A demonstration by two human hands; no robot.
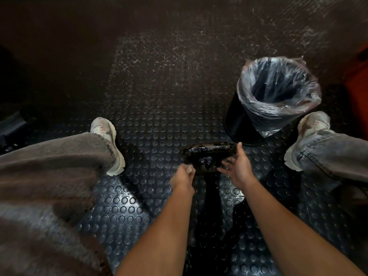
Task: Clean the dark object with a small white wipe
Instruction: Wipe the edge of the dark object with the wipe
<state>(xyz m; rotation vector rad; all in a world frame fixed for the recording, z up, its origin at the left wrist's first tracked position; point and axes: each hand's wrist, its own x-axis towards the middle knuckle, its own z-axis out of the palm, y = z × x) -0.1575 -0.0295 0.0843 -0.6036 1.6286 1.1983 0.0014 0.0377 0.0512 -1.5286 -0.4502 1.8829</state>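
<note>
A dark round disc-shaped object (207, 154), glossy and flecked with pale residue, stands on the studded floor between my feet. My left hand (182, 179) grips a small white wipe (189, 169) against the object's near left edge. My right hand (238, 168) holds the object's right side, thumb up along the rim and fingers spread over its front face. Part of the object's lower edge is hidden behind both hands.
A black bin (245, 124) lined with a clear plastic bag (278, 90) stands just beyond the object, to the right. My left shoe (108, 142) and right shoe (306, 136) flank the object. The floor (159, 86) is dark studded rubber. Something orange (358, 80) shows at the right edge.
</note>
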